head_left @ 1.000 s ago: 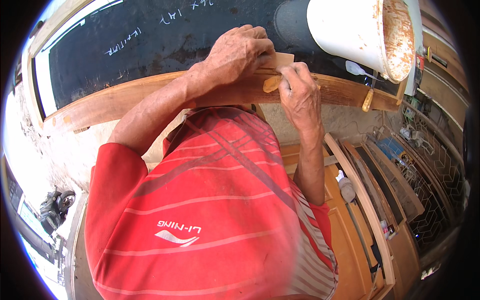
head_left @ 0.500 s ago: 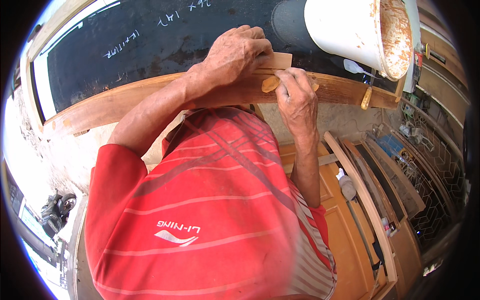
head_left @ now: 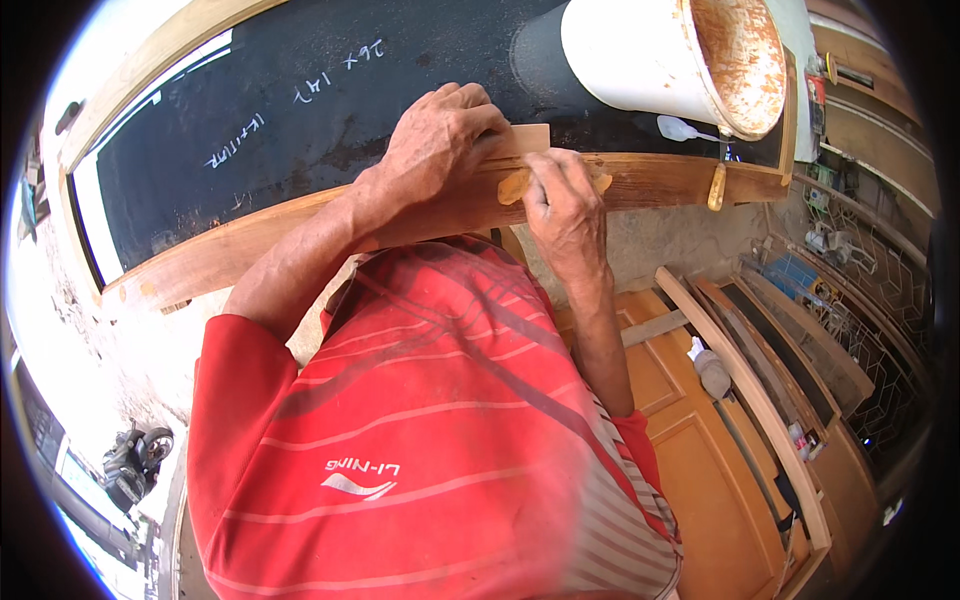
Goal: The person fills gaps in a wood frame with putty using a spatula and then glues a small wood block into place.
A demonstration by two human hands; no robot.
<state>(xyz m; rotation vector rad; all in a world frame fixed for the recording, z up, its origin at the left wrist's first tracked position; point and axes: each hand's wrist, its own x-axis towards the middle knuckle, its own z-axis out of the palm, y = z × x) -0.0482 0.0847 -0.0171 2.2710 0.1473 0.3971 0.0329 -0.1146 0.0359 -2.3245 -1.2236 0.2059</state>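
My left hand (head_left: pixel 445 142) is closed, palm down, over the wooden rail of a dark panel. At its fingertips, a small pale rectangular piece that looks like wood (head_left: pixel 530 139) sticks out to the right. My right hand (head_left: pixel 570 200) is closed with curled fingers against the brown wooden rail (head_left: pixel 450 212), just right of and below that piece. Yellow-orange patches (head_left: pixel 513 187) show on both sides of the right fingers; whether they are filler or a held thing, I cannot tell. What the right fingers grip is hidden.
A white bucket (head_left: pixel 640 50), smeared orange inside, lies tipped on the dark panel (head_left: pixel 300 120). Beside it are a clear plastic spoon-like thing (head_left: pixel 685 130) and a tool with a yellow handle (head_left: pixel 717 188). Wooden doors (head_left: pixel 700 460) and long boards (head_left: pixel 745 400) lean at the lower right.
The view has shifted, so the panel, bucket and hands appear moved to the left. Both hands keep nearly the same places on the rail and the same grips.
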